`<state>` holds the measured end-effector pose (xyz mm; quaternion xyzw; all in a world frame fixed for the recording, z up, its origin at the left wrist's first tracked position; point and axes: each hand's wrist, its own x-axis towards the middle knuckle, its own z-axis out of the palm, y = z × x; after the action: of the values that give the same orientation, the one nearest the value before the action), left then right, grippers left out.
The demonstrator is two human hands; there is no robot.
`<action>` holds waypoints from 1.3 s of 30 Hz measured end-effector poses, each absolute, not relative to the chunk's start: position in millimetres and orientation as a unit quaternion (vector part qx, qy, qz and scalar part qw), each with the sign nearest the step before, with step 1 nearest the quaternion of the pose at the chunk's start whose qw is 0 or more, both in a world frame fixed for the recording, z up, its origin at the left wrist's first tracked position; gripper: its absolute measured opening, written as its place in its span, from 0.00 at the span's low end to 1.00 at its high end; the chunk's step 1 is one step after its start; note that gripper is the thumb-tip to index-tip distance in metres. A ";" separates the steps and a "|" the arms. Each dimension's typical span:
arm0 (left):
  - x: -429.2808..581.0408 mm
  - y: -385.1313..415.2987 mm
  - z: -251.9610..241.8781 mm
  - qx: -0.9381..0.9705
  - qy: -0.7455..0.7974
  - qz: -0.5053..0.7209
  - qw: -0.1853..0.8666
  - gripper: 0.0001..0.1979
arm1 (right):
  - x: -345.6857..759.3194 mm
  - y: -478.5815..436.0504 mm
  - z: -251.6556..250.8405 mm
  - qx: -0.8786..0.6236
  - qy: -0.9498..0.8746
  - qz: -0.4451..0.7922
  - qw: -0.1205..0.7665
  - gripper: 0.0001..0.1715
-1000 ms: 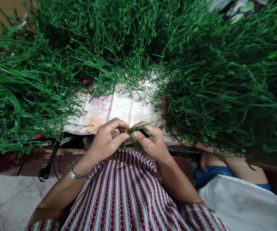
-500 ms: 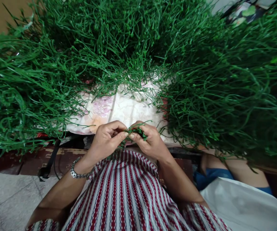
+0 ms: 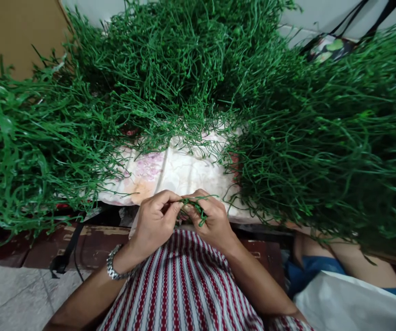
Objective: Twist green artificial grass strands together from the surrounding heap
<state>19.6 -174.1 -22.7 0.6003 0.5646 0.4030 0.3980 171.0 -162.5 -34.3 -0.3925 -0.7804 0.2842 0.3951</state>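
Thin green plant stems (image 3: pixel 200 216) are pinched between both hands at the near edge of the table, close to my body. My left hand (image 3: pixel 158 220) grips their left end between thumb and forefinger. Wrapped around the rest of the small bunch is my right hand (image 3: pixel 212 218), its thumb touching the stems beside my left thumb. Part of the bunch is hidden by the fingers. Ahead of both hands lies a flowered cloth (image 3: pixel 180 172) with loose stems along its far side.
Large heaps of the same green stems stand at the left (image 3: pixel 32 151), the back (image 3: pixel 184 59) and the right (image 3: pixel 325 151). Another person's legs (image 3: pixel 353 253) and a white sheet (image 3: pixel 353 299) are at lower right. A dark patterned bag (image 3: pixel 330 48) sits at the back right.
The whole view has shifted, so the heaps, cloth and hands appear lower. Both hands still hold the stems together, with the fingers slightly rearranged.
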 end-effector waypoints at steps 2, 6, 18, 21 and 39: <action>17.1 -173.6 -21.4 0.624 0.565 0.382 0.382 0.05 | 172.1 -162.5 -34.9 -0.395 -0.788 0.263 0.393 0.04; 10.8 -170.1 -17.8 0.668 0.523 0.336 0.409 0.06 | 176.2 -160.5 -36.8 -0.376 -0.802 0.267 0.380 0.04; -7.1 -167.7 -5.5 0.789 0.376 0.151 0.461 0.10 | 194.7 -157.2 -16.9 -0.247 -0.889 0.356 0.146 0.09; -9.5 -174.9 5.3 0.823 0.296 0.087 0.476 0.11 | 198.9 -162.7 -8.3 -0.152 -0.909 0.380 0.080 0.07; -4.0 -188.7 17.5 0.821 0.184 0.079 0.535 0.12 | 201.7 -168.2 5.0 -0.022 -0.877 0.481 0.011 0.17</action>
<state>-4.0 -188.7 17.5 0.8211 0.1838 0.0787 0.5346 201.7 -168.2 5.0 -0.0220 -0.8766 0.4805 0.0114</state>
